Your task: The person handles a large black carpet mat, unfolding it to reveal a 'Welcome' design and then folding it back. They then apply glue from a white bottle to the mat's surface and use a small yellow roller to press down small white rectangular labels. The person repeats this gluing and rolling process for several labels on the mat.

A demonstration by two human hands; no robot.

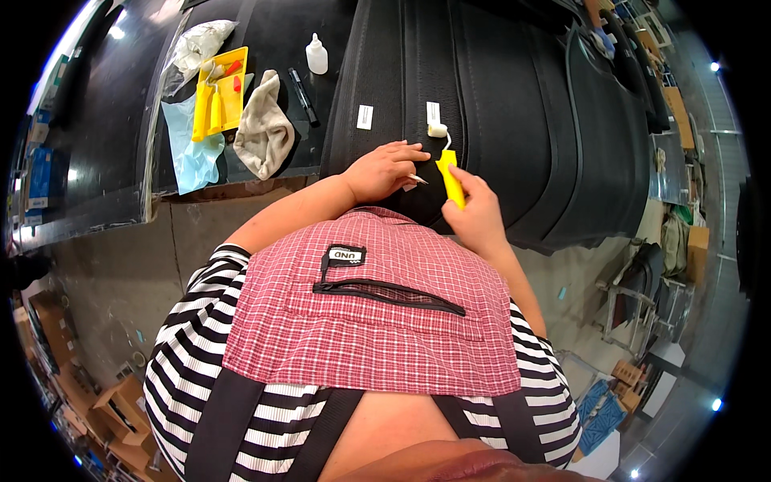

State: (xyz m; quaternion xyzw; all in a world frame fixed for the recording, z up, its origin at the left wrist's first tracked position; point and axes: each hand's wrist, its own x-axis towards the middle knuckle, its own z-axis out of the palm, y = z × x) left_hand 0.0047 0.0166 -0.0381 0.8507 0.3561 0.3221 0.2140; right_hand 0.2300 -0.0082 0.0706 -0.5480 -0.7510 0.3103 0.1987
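Note:
My right hand (475, 210) grips the yellow handle of a small paint roller (450, 177). The roller's pale head (437, 130) touches the black ribbed mat (514, 112), at the lower end of a white label (433, 112). To the left, my left hand (389, 170) rests on the mat with some fingers stretched forward. A thin, pale, pencil-like stick (418, 179) with a pointed tip pokes out from under that hand; most of it is hidden. Another white label (365, 117) lies on the mat beyond my left hand.
Left of the mat, the dark table holds a white squeeze bottle (316, 56), a black marker (303, 97), a beige cloth (265, 132), a yellow roller tray (230, 104) with another roller, a light blue sheet (191, 149) and a clear plastic bag (201, 46).

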